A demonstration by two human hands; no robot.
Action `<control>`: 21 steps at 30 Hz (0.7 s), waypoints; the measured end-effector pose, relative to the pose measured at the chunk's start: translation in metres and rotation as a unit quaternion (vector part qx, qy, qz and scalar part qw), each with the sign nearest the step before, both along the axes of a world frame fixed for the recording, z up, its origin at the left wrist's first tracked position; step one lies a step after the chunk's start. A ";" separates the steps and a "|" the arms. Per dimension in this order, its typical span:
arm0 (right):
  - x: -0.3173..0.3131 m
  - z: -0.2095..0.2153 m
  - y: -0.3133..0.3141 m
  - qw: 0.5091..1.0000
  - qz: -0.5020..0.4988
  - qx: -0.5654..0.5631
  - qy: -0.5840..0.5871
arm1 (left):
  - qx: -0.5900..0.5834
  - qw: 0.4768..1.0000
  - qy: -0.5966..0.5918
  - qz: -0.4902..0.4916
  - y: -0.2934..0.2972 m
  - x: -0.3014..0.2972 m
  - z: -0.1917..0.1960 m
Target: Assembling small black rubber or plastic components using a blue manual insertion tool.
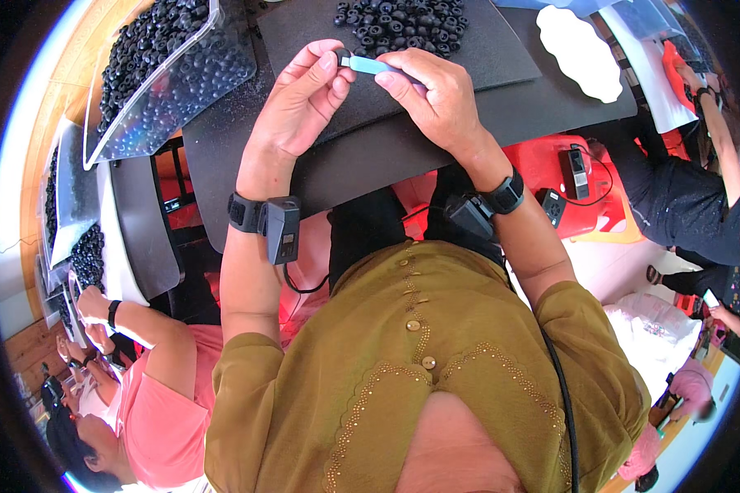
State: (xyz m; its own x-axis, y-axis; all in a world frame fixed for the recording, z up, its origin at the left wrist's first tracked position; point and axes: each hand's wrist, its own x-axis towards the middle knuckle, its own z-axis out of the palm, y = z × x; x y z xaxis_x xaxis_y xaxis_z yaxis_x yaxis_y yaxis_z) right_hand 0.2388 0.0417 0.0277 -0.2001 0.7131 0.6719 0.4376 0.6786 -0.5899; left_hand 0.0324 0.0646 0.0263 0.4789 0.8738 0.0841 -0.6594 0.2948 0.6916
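My left hand [300,99] pinches a small round black part [342,56] between thumb and fingertips, above the near side of a dark mat [489,62]. My right hand [440,94] grips a slim light-blue handled tool [368,65]. The pale end of this tool touches or nearly touches the black part; its exact tip is too small to make out. Just beyond my hands lies a heap of black ring-shaped parts [403,25] on the mat.
To the left, a clear plastic bin [152,123] full of black parts stands beside the mat. A white scalloped sheet [580,53] lies on the dark table [510,107] at right. Red stools [543,160] stand below the edge. Other people work at both sides.
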 end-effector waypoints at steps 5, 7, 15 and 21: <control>0.001 0.002 -0.001 1.000 -0.004 -0.004 -0.002 | 0.009 1.000 -0.001 -0.009 0.001 -0.001 -0.002; 0.001 0.001 -0.001 1.000 -0.006 0.006 -0.011 | 0.015 1.000 -0.002 -0.013 0.001 0.000 -0.002; 0.000 0.002 -0.003 1.000 -0.007 -0.007 -0.009 | 0.005 1.000 0.007 0.006 -0.001 0.001 0.000; 0.000 0.001 -0.002 1.000 -0.012 0.000 -0.007 | 0.009 1.000 0.006 0.004 0.001 0.000 -0.002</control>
